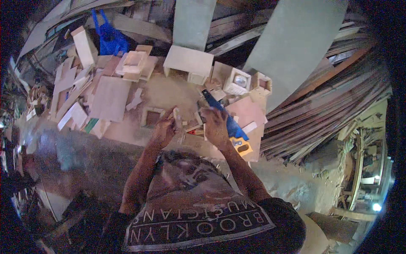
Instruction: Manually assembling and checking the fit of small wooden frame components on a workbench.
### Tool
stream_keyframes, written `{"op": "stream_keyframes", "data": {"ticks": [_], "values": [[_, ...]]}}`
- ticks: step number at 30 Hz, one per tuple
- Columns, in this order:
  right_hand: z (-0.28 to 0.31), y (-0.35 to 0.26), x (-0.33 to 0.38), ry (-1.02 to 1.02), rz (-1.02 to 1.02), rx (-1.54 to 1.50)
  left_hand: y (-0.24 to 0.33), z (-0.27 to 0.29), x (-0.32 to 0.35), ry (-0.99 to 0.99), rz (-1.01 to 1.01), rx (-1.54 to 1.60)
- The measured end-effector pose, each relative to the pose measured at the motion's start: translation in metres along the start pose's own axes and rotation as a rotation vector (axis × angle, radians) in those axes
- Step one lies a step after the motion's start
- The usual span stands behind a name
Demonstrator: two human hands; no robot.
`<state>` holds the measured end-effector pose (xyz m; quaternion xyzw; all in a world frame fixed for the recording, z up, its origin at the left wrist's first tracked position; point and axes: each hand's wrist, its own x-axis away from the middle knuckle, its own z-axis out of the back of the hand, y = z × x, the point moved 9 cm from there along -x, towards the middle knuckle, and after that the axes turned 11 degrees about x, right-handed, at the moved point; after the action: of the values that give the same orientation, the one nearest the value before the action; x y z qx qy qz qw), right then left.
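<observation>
Your left hand (164, 128) pinches a small pale wooden block (176, 115) just left of the blue-sheathed handsaw (224, 116); your right hand (215, 127) curls closed beside it (contents unclear). Keep the block steady.

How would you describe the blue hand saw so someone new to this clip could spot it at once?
Start at the dusty wooden workbench littered with offcuts and small wooden boxes. Look just right of the person's right hand: the saw lies slanting across the bench's right part. Its long blue blade and yellow-orange handle set it apart from the pale wood all around.
</observation>
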<state>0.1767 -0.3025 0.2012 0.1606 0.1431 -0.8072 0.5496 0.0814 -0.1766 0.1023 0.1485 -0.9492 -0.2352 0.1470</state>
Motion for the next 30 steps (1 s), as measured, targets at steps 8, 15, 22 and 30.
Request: {"op": "stream_keyframes", "data": {"ticks": [8,15,22,30], "values": [[-0.048,0.261,-0.013,0.007,-0.57,0.047,0.029,-0.004,0.003,0.03,-0.322,-0.825],[-0.115,0.263,-0.063,-0.46,-0.173,0.237,0.027,0.013,0.005,0.322,-0.128,-0.195],[-0.159,0.287,-0.065,-0.401,0.225,0.372,0.025,0.022,-0.014,0.175,-0.206,-0.011],[-0.122,0.257,-0.062,-0.192,0.333,0.466,0.029,0.013,-0.008,0.161,-0.15,0.073]]}}
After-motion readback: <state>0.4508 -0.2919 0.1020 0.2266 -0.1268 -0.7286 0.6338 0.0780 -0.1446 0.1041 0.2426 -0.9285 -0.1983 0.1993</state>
